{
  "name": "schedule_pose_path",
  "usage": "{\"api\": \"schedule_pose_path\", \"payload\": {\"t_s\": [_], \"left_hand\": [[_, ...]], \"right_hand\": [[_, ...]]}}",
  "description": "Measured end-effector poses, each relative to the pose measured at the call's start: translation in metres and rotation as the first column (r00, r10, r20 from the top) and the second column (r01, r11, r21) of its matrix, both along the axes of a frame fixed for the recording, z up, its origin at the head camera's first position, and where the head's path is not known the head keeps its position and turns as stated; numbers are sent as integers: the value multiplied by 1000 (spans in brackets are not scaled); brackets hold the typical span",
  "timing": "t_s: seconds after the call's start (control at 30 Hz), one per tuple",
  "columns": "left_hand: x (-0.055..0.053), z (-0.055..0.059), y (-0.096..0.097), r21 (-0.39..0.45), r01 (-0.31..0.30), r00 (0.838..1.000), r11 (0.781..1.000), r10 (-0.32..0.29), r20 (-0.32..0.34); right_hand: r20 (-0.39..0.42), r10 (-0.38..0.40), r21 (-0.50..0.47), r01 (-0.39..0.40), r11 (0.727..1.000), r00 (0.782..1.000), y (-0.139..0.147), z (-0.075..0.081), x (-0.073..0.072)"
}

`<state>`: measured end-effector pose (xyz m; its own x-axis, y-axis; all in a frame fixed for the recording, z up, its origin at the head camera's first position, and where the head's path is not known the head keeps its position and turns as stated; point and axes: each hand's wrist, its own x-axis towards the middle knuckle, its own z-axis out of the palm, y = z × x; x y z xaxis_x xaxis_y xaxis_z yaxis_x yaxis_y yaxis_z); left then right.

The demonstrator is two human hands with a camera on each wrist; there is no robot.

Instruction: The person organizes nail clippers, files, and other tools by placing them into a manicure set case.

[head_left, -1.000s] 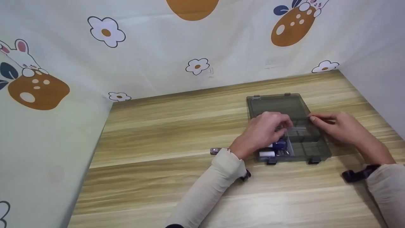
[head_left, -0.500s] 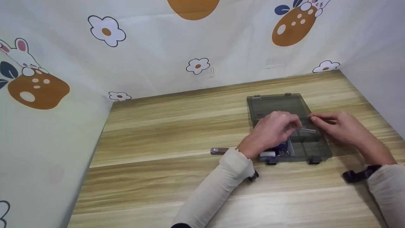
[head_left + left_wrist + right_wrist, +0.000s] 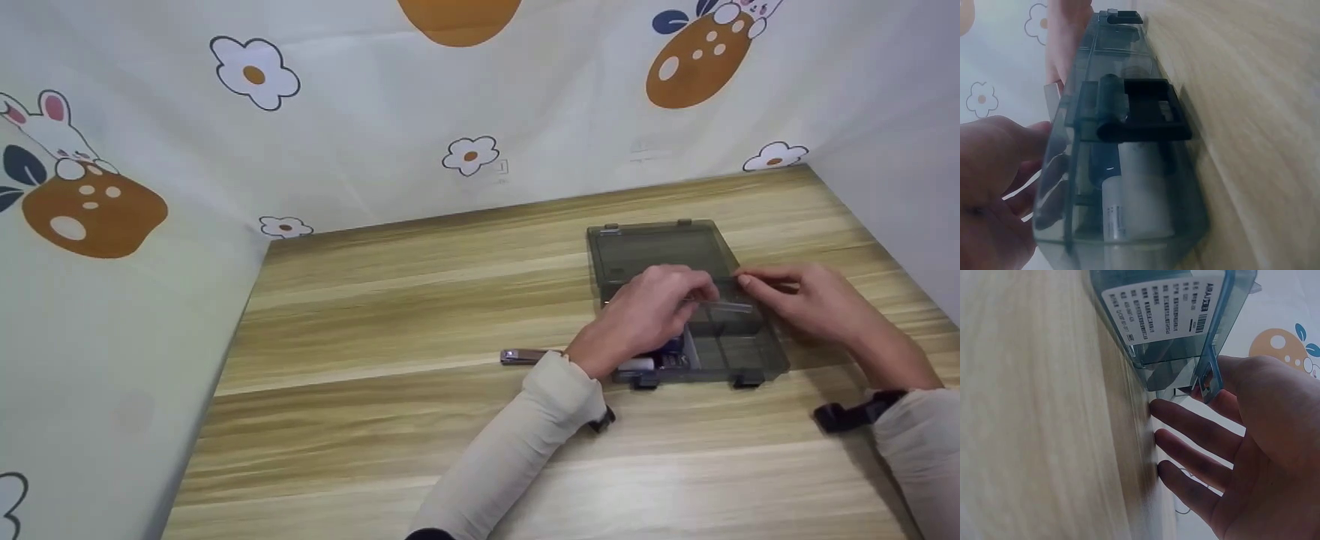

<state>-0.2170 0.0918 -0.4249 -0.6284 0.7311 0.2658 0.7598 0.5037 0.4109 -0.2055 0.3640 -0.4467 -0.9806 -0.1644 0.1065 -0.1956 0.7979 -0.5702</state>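
Observation:
A smoky grey plastic compartment box (image 3: 739,352) lies with its lid (image 3: 660,247) folded back on the table. My left hand (image 3: 649,307) is over its left compartments, pinching a thin clear plastic strip (image 3: 731,307) that points right across the box. The left wrist view shows the strip's pale end (image 3: 1053,100) above the rim. My right hand (image 3: 814,304) holds the box's right edge by the hinge between thumb and index finger. In the right wrist view its other fingers (image 3: 1193,430) touch the table. Below the left hand lie a white-capped item (image 3: 636,364) and a dark blue bottle (image 3: 673,346).
A metal nail clipper (image 3: 525,357) lies on the wooden table (image 3: 375,322), left of the box and partly behind the left wrist. Two black latches (image 3: 746,381) stick out at the box's front. Patterned cloth walls (image 3: 360,150) border the table.
My left hand has moved a little right, and the clear strip now reaches farther right over the box. More of the nail clipper shows. My right hand stays at the box's edge.

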Motion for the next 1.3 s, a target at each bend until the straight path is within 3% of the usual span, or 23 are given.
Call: {"api": "schedule_pose_path", "payload": {"t_s": [0.53, 0.73, 1.3], "left_hand": [[1, -5, 9, 58, 19, 1000, 998, -19, -1], [3, -5, 14, 14, 15, 999, 1000, -16, 40], [7, -6, 11, -21, 20, 1000, 1000, -20, 19]], "right_hand": [[4, -4, 10, 4, 1000, 1000, 2, 0, -1], [13, 11, 5, -11, 1000, 1000, 1, 0, -1], [-13, 15, 12, -15, 1000, 1000, 1, 0, -1]]}}
